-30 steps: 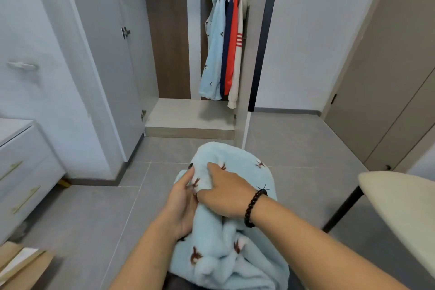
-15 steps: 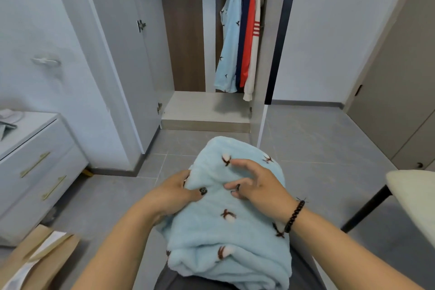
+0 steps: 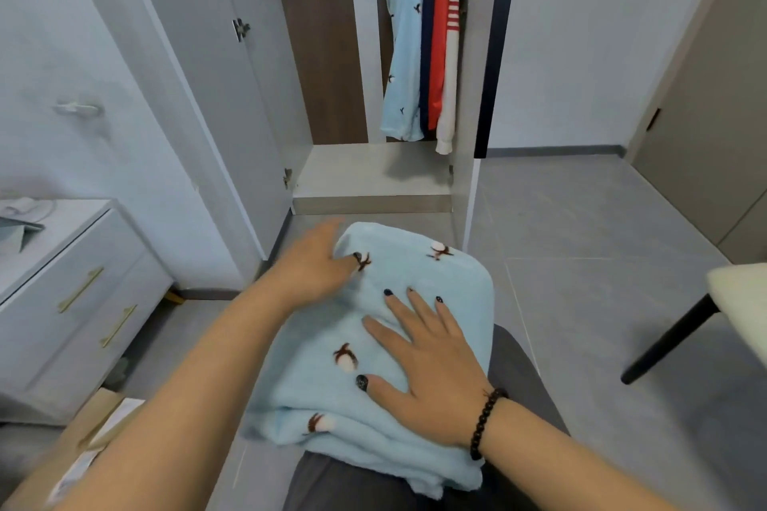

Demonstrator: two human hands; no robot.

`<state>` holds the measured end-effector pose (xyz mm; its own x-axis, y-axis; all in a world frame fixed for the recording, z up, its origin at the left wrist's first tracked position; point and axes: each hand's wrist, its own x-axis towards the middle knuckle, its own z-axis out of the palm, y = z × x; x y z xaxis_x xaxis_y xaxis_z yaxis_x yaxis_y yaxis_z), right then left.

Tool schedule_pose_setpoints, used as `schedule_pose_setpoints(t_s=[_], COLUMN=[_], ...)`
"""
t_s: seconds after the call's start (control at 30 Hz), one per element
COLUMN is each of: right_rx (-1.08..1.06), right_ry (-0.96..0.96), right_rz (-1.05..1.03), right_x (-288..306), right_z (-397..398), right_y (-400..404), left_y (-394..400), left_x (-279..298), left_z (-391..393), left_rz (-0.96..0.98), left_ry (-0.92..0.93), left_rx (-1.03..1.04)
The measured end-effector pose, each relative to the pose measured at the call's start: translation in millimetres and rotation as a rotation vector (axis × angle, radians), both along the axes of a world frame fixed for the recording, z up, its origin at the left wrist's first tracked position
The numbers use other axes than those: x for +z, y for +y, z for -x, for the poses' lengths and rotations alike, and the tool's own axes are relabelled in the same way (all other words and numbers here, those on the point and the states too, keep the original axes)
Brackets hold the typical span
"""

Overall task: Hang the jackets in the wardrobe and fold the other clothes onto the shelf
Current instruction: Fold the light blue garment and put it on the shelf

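Where the view begins at far left, we note a white dresser (image 3: 83,261) with brass pulls, and a brown cardboard piece (image 3: 95,427) on the grey floor below it. Next, our left hand (image 3: 315,261) lies on the upper left edge of the folded light-blue fleece garment (image 3: 415,274), fingers mostly straight and blurred; we cannot tell whether the fingertips tuck under that edge. Garment sits on our lap, over dark trousers (image 3: 357,481), small brown-and-white motifs showing. Our right hand (image 3: 427,361) presses flat on top of it, fingers spread, a dark bead bracelet (image 3: 483,423) at the wrist. Hands apart. Beyond, the open wardrobe (image 3: 373,178) holds hung jackets (image 3: 423,46): pale blue, navy, red, white. Its low shelf is in view. Far right, a cream seat (image 3: 743,303) on a black leg.
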<state>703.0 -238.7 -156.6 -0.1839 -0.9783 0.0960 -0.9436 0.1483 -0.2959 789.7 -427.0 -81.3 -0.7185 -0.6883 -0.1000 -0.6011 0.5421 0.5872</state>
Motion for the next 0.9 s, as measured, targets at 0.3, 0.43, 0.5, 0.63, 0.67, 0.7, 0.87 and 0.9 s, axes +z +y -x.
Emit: schedule_pose_setpoints(t_s=[0.3, 0.43, 0.5, 0.63, 0.67, 0.7, 0.87, 0.9], right_rx=[-0.056, -0.029, -0.017, -0.049, -0.091, -0.131, -0.088, -0.054], right_ry=[-0.027, -0.209, -0.338, -0.539, -0.608, -0.675, -0.765, -0.754], right_rz=[0.194, 0.436, 0.518, 0.468, 0.433, 0.393, 0.323, 0.339], right_x=[-23.7, -34.6, -37.1, -40.1, -41.3, -43.2, -54.2, -52.6], right_z=[-23.6, -38.7, -39.5, -25.2, -19.5, -14.1, 4.1, 5.5], right_y=[2.7, 6.0, 11.6, 24.4, 28.1, 32.4, 51.6, 51.8], left_y=[-11.7, -24.0, -26.6, -24.3, -25.2, -26.7, -37.6, -38.3], left_x=[-72.5, -63.2, -52.8, -44.5, -46.0, -48.5, -57.1, -57.2], left_z=[31.2, 31.6, 40.7, 59.3, 61.7, 62.3, 38.0, 28.6], left_rz=[0.137, 0.365, 0.448, 0.326, 0.304, 0.296, 0.194, 0.168], left_ry=[-0.267, -0.408, -0.404, -0.270, -0.286, -0.305, 0.034, 0.115], left_rx=[-0.152, -0.170, -0.259, -0.610, -0.659, -0.679, -0.370, -0.288])
